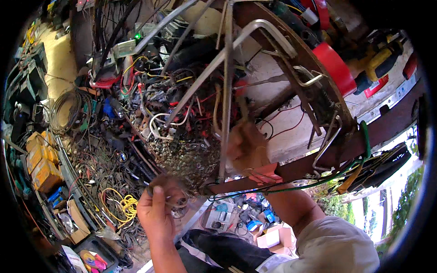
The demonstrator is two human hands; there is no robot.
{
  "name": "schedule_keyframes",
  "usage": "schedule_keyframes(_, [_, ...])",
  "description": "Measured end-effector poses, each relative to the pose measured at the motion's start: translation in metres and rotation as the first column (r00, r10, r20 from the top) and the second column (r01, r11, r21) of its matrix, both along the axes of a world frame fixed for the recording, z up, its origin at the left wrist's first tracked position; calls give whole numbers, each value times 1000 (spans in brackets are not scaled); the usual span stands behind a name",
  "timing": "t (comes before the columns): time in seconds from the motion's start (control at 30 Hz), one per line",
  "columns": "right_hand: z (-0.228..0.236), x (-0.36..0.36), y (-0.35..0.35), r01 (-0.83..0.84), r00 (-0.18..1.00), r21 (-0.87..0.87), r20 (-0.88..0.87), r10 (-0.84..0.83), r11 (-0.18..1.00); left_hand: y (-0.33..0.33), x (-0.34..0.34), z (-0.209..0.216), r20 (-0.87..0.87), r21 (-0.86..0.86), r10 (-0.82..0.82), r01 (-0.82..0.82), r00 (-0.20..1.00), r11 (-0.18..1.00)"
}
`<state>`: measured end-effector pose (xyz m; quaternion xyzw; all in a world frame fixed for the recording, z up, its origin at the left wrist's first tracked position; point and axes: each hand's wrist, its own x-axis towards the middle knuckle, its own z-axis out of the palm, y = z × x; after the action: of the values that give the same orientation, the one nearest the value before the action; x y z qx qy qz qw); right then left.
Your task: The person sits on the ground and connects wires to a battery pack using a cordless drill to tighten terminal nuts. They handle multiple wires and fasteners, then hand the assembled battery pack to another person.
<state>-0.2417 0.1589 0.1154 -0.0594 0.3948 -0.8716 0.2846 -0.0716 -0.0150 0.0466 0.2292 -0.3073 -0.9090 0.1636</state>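
My left hand [157,207] is at the lower middle, fingers pinched on a small round metal part [176,199] at the near edge of a heap of small screws and nuts [189,159]. My right hand [246,145] is blurred and raised over the right side of that heap, close beside a thin upright rusty rod [225,104]. Whether its fingers hold the rod is unclear. A tangle of red, white and yellow wires [159,100] lies just behind the heap.
Bent grey metal bars [236,43] arch over the bench. A red tape roll [334,68] and a yellow power tool [380,61] sit upper right. A brown board edge [318,159] runs right. Yellow cord [125,204], yellow boxes [41,164] and a wire coil [63,109] are at left.
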Motion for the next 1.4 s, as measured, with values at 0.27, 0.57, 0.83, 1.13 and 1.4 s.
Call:
schedule_keyframes(0.27, [-36,8,-22,-435,897,280,58,438,855,10,-24,13,-11,59,55,-54,998,997])
schedule_keyframes(0.57, [-30,12,-31,-461,717,758,13,697,461,4,-11,1,-234,116,132,-107,963,987])
schedule_keyframes(0.83, [-4,-69,2,619,520,708,-693,499,338,-16,55,-16,115,-48,338,-334,934,941])
schedule_keyframes(1.13, [8,-150,-7,935,-36,323,-324,945,146,4,89,-55,369,-204,315,-254,874,945])
schedule_keyframes(1.4, [59,-131,6,911,194,317,-893,407,263,-14,110,-63,495,-191,295,-229,817,954])
